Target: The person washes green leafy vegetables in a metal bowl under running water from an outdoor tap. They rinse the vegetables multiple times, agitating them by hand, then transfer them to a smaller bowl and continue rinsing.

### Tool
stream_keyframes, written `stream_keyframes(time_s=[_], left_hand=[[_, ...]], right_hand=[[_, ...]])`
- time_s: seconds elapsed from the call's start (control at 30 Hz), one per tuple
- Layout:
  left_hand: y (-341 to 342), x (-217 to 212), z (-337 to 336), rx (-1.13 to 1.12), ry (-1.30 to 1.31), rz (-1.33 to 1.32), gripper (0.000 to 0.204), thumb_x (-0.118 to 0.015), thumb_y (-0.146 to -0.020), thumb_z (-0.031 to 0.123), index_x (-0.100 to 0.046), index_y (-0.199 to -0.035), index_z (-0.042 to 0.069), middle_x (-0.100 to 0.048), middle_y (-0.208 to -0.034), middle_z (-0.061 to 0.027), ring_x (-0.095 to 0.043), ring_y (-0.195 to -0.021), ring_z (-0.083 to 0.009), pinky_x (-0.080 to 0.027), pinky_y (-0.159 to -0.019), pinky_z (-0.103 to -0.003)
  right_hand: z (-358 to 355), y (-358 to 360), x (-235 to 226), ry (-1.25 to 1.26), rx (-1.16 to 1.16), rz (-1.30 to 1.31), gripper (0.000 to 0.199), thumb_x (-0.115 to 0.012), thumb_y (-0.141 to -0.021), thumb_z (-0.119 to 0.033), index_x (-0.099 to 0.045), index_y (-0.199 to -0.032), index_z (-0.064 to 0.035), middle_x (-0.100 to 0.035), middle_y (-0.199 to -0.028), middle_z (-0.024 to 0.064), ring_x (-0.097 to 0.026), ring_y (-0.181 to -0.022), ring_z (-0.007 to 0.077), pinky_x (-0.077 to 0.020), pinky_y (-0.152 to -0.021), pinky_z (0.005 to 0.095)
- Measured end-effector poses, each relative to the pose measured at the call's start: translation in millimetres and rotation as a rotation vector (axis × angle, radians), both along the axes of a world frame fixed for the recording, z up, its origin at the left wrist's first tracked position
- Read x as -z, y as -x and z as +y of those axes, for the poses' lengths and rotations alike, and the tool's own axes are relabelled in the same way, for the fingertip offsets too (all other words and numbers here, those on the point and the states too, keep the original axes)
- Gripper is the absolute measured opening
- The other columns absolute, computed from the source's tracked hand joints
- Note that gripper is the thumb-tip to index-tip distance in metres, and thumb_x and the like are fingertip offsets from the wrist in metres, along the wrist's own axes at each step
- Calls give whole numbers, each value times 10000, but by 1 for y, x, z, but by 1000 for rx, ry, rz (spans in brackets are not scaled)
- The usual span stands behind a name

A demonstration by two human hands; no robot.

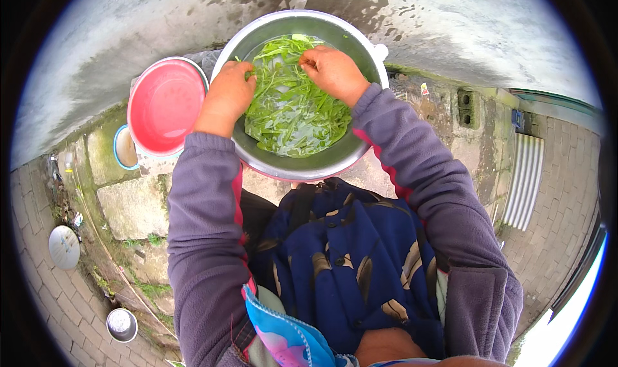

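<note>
Leafy greens (296,116) float in water inside a wide metal basin (360,48) right in front of me. Over the basin's left side, my left hand (226,97) has its fingers curled in a pinch at the edge of the greens; a thin green bit shows by the fingertips. My right hand (333,73) hangs above the far right part of the greens, fingers bent and pressed together. Whatever its fingertips hold is too small to make out.
A pink basin (168,103) stands left of the metal one, with a blue-rimmed container (125,148) below it. A wall rises behind. On the far left sit a round lid (64,247) and a small metal pot (121,325). Corrugated sheet (524,180) lies right, near a hollow block (468,108).
</note>
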State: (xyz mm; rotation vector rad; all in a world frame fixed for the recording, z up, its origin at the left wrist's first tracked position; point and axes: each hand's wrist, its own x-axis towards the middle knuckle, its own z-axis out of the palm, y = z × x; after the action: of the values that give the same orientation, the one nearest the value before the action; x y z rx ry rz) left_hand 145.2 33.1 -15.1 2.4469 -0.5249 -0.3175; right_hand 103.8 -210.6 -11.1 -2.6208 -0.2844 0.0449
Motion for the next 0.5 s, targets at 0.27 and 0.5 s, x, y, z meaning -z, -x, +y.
stream_keyframes(time_s=[0.27, 0.5], left_hand=[[1, -1, -3, -7, 16, -9, 296, -604, -913, 176, -646, -1163, 25, -630, -1126, -209, -598, -1047, -400, -479, -918, -446], [3, -14, -3, -63, 136, -61, 314, -639, -873, 132, -655, -1179, 63, -630, -1046, -195, -619, -977, -368, -501, -870, -426]], right_hand=[[34, -30, 27, 219, -133, -82, 128, -616, -839, -180, -662, -900, -78, -650, -924, 125, -643, -877, 334, -530, -770, 446], [10, -20, -4, -222, -54, -48, 110, -643, -854, -158, -664, -914, -69, -645, -916, 128, -632, -853, 341, -515, -755, 432]])
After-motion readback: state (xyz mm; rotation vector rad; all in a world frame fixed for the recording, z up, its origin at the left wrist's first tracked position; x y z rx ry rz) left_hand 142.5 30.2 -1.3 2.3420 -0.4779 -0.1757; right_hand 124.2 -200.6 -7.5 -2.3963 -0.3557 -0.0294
